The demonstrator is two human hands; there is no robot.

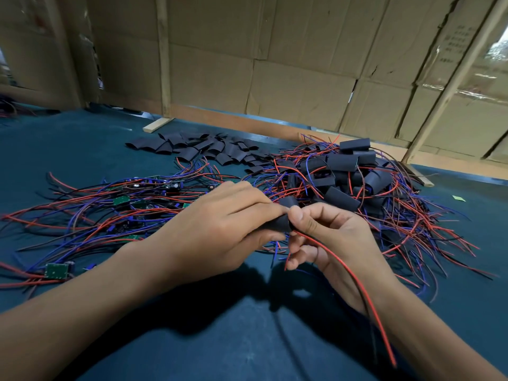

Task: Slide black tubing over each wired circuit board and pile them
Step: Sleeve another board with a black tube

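Your left hand (220, 224) is curled around a piece of black tubing (277, 222), its fingers wrapped over the top so that only the tubing's right end shows. Your right hand (327, 237) meets it there: thumb and forefinger pinch at the tubing's open end, where a red wire (354, 279) comes out and runs down across your right wrist toward the lower edge of the view. The other fingers of that hand are curled loosely underneath. Both hands are held just above the dark teal tabletop (82, 149), near its middle. To the left lies a spread of bare green circuit boards (56, 270) with red, blue and black leads. To the right stands the pile of finished boards (354, 171), each sheathed in black, wires trailing out all round. Behind, toward the cardboard wall (288, 64), lies a heap of flat, unused tubing pieces (203, 148).
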